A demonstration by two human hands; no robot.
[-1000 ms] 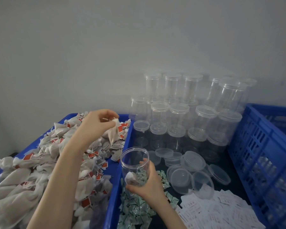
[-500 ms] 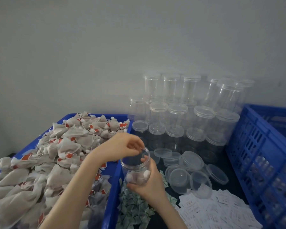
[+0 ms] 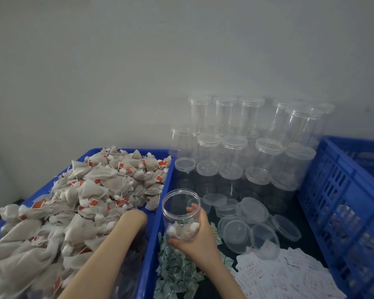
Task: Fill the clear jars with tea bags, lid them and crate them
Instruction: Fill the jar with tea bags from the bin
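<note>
My right hand (image 3: 200, 241) grips an open clear jar (image 3: 178, 205) from behind and below, upright, just right of the blue tray's wall. A few tea bags (image 3: 183, 229) lie at the jar's bottom. My left hand (image 3: 132, 216) reaches down into the heap of tea bags (image 3: 91, 190) with red tags that fills the blue tray (image 3: 152, 247). Its fingers are buried among the bags, so what they hold is hidden.
Lidded empty clear jars (image 3: 233, 147) are stacked against the wall behind. Loose clear lids (image 3: 253, 210) lie in front of them. Green sachets (image 3: 175, 272) and white paper slips (image 3: 279, 275) cover the near surface. A blue slatted crate (image 3: 333, 201) stands at the right.
My left hand carried a tea bag from the heap to the jar mouth, let it drop in, and has gone back down into the heap. The jar now holds more bags.
</note>
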